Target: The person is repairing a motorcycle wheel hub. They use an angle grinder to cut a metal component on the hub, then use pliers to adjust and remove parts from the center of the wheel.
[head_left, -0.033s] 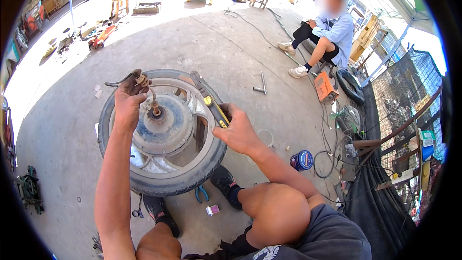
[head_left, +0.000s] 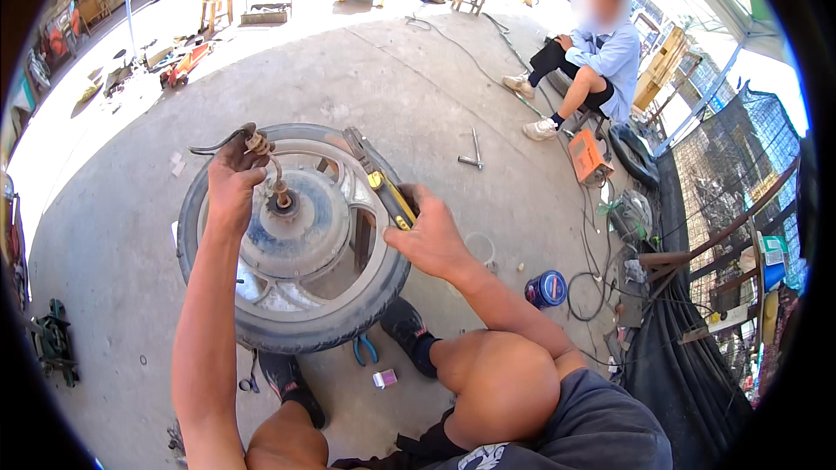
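Note:
A spoked wheel (head_left: 383,274) with a black tyre and a round hub motor (head_left: 283,235) stands tilted before me, over my feet. From its axle rises a bent cable (head_left: 279,176) carrying rusty nuts or washers (head_left: 257,144). My left hand (head_left: 233,178) is closed around the cable's upper part, whose dark end sticks out to the left. My right hand (head_left: 428,231) grips what looks like a yellow-and-black utility knife (head_left: 392,200) at the wheel's right rim. Its long grey metal end points up and away; whether it touches the rim I cannot tell.
Blue-handled pliers (head_left: 366,350) and a small pink-and-white box (head_left: 384,379) lie by my shoes. A T-shaped wrench (head_left: 473,152) is beyond the wheel. On the right are a blue tub (head_left: 546,290), loose cables, an orange machine (head_left: 591,157) and a seated person (head_left: 601,61).

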The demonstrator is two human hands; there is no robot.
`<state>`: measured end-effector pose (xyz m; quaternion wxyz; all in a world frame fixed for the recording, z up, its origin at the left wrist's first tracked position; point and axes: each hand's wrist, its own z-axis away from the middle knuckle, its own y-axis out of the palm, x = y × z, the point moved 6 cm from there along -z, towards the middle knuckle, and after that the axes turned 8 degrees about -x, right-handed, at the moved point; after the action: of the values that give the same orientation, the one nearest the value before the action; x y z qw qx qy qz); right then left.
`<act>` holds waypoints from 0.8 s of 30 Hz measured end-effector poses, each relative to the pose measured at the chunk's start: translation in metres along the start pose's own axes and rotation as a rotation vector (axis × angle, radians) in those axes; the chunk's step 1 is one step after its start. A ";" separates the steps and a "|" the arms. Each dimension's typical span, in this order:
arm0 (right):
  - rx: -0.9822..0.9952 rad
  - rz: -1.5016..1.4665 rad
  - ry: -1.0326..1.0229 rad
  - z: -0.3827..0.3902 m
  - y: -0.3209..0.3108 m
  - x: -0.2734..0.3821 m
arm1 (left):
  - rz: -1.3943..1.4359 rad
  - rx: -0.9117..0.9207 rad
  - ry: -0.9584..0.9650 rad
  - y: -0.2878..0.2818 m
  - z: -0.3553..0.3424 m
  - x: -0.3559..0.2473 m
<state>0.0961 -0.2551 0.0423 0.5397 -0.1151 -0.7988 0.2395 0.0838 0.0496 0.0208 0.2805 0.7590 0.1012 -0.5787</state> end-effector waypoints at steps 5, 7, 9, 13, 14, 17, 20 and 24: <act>0.016 0.102 -0.004 0.004 0.003 0.010 | 0.014 0.030 -0.016 0.000 0.002 0.000; 0.039 0.110 0.015 0.007 0.007 0.005 | 0.027 0.033 -0.013 -0.001 0.002 0.000; 0.035 0.115 0.031 0.009 0.010 0.002 | 0.057 0.009 -0.001 -0.002 0.001 0.002; 0.045 0.135 0.014 0.010 0.008 0.000 | 0.076 -0.002 -0.002 0.002 0.001 0.005; 0.059 0.137 0.014 0.010 0.007 0.001 | 0.076 -0.002 -0.007 0.003 0.001 0.006; 0.052 0.165 -0.001 0.012 0.009 0.003 | 0.075 0.006 -0.023 0.000 0.000 0.010; 0.040 0.220 -0.036 0.011 0.007 0.010 | 0.110 0.029 -0.017 -0.007 -0.002 0.012; 0.078 0.163 -0.097 0.016 0.015 0.007 | 0.133 0.064 0.022 -0.006 -0.005 0.015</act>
<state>0.0778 -0.2428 0.0358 0.4830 -0.1469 -0.8021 0.3189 0.0895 0.0543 0.0053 0.2929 0.7789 0.0351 -0.5534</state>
